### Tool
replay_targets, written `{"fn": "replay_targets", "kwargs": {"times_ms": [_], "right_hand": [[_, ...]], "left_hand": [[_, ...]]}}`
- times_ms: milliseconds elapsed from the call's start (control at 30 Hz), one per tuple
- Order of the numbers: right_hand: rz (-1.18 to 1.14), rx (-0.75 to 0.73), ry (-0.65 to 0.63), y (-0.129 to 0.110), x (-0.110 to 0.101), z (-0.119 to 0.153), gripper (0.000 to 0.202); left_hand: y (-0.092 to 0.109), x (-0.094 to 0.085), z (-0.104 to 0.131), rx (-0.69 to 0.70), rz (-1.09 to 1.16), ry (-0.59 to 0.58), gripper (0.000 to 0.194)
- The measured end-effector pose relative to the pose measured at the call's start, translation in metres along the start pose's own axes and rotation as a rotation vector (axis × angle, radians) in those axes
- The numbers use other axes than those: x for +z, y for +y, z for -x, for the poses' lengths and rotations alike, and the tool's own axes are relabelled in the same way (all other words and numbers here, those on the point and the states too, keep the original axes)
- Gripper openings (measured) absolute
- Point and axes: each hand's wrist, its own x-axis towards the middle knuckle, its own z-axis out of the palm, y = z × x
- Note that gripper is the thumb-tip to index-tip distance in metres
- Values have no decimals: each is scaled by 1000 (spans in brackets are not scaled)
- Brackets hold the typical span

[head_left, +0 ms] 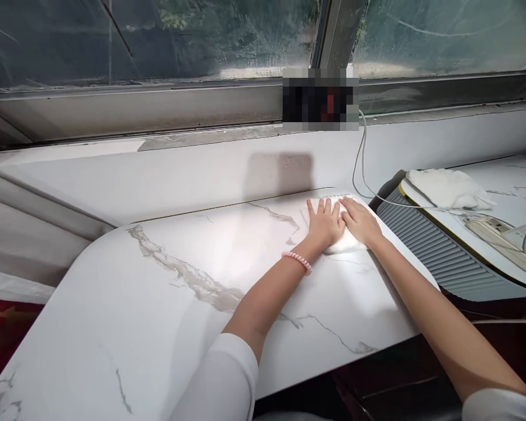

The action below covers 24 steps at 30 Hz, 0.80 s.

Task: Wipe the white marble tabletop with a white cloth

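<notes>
Both hands press flat on a white cloth (348, 241) near the far right corner of a white marbled table (158, 316). My left hand (324, 223) lies on the cloth's left part with its fingers spread, and a pink beaded bracelet (297, 261) circles that wrist. Just to its right, my right hand (360, 221) rests on the cloth, fingers stretched out and angled to the left, close to the left hand's fingers. The hands cover much of the cloth.
Beyond the table's far edge are a white ledge (193, 181) and windows. A cable (363, 146) runs down to a second table at the right, which holds another white cloth (449, 188) and a power strip (504, 240). A grey curtain (35, 222) hangs left.
</notes>
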Motion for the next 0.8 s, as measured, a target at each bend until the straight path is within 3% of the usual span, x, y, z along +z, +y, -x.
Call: {"fn": "replay_targets", "kwargs": {"times_ms": [267, 467, 600, 800], "right_hand": [[92, 86, 47, -42, -24, 112, 52], [143, 55, -3, -91, -37, 182, 54], [171, 87, -84, -116, -40, 194, 56], [189, 82, -105, -132, -29, 170, 55]], "left_hand": [[34, -19, 96, 145, -56, 0, 54], [43, -34, 175, 156, -83, -15, 56], [38, -38, 199, 156, -110, -33, 55], [19, -43, 194, 58, -52, -68, 51]]}}
